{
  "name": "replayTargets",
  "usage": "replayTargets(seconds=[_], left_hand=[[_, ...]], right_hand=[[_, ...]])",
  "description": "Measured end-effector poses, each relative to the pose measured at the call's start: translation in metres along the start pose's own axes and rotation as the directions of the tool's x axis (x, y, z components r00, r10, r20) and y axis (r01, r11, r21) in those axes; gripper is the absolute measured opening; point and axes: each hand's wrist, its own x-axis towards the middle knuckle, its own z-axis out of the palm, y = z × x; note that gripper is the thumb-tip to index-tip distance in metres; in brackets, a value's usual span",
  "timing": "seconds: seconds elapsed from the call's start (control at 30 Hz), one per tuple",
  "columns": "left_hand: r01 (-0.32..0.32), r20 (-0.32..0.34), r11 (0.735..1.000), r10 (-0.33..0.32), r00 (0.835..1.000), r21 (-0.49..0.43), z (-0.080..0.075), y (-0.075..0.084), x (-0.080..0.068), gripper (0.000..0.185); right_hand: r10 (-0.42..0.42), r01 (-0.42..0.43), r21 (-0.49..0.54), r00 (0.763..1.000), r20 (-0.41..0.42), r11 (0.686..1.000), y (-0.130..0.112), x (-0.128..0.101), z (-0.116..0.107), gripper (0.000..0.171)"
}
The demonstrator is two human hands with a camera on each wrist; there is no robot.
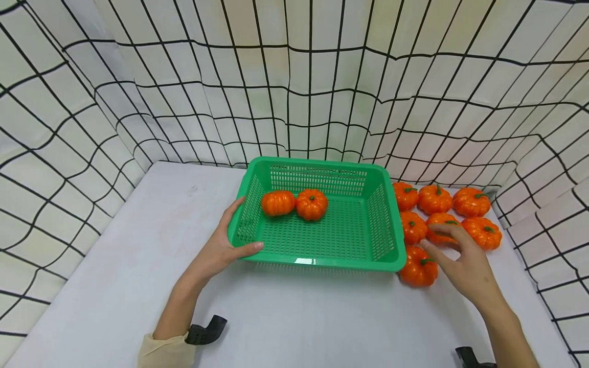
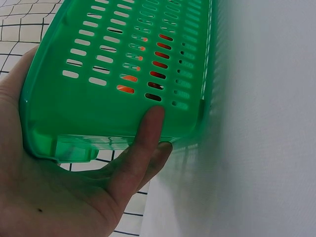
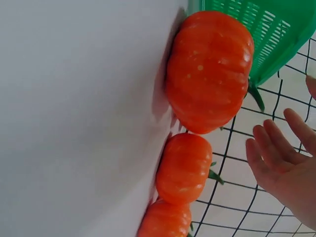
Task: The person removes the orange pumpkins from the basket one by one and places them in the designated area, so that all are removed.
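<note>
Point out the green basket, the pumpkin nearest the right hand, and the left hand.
green basket (image 1: 386,261), head view, on its near right rim.
nearest pumpkin (image 1: 414,271), head view, on its orange top.
left hand (image 1: 220,250), head view, on the back of the hand at the basket's corner.

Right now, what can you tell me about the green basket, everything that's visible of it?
The green basket is a rectangular, plastic-looking tray with slotted walls, a perforated floor and a smooth rolled rim. It sits flat on the white table. Two orange pumpkins lie inside near its far left corner. The left hand grips its near left corner, thumb along the front wall. More pumpkins crowd its right side, the nearest seemingly touching it.
</note>
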Motion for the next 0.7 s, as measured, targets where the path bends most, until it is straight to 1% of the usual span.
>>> replayTargets(seconds=[0.1, 0.23, 0.4, 0.53, 0.7], left_hand=[[-0.007, -0.004, 1.000, 0.007, 1.000, 0.003, -0.001, 0.000, -0.001, 0.110], [-0.016, -0.008, 1.000, 0.016, 1.000, 0.003, -0.002, -0.001, -0.001, 0.110], [-0.011, -0.004, 1.000, 0.011, 1.000, 0.006, 0.000, -0.002, 0.000, 0.110], [-0.012, -0.008, 1.000, 0.012, 1.000, 0.012, 0.001, -0.002, 0.000, 0.110], [-0.023, -0.010, 1.000, 0.023, 1.000, 0.021, 0.001, -0.002, 0.001, 0.110]], right_hand=[[-0.015, 0.015, 0.014, 0.999, -0.037, 1.000, -0.009, 0.006, 0.004, 0.044], [-0.054, 0.056, 0.043, 0.997, -0.048, 0.998, -0.019, 0.015, 0.008, 0.042], [-0.086, 0.090, 0.082, 0.995, -0.054, 0.993, -0.029, 0.024, 0.015, 0.039], [-0.099, 0.103, 0.113, 0.994, -0.040, 0.988, -0.040, 0.032, 0.019, 0.037], [-0.088, 0.085, 0.149, 0.996, 0.010, 0.985, -0.051, 0.042, 0.022, 0.039]])
